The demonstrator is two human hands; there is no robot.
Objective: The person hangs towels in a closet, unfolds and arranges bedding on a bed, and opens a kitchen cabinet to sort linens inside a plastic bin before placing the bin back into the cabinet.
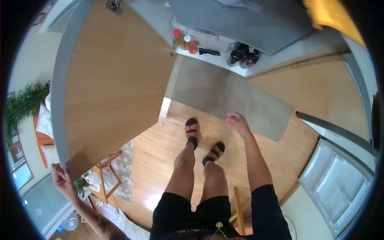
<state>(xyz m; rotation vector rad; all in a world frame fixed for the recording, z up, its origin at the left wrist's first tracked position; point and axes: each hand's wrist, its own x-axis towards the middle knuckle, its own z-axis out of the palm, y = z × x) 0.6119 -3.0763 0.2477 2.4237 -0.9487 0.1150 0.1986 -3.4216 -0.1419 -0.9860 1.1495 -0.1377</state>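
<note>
My left hand [63,179] is at the outer edge of an open wooden cabinet door [116,84], its fingers curled by the grey edging. Out over the floor, near the edge of a grey-beige mat [232,94], my right hand [239,123] hangs in the air with fingers loosely bent and nothing visible in it. Inside the open cabinet, a bottle with a red cap [179,39] stands beside one with a white cap [191,45]. Dark shoes [243,57] rest to their right, with a pale storage box [206,39] behind.
A second wooden door [326,86] stands open at the right. Below it is a white-framed panel [336,188]. A wooden chair [103,182] and shaggy rug [124,172] lie lower left. Grey fabric [244,20] and a yellow cloth [334,16] hang at the top.
</note>
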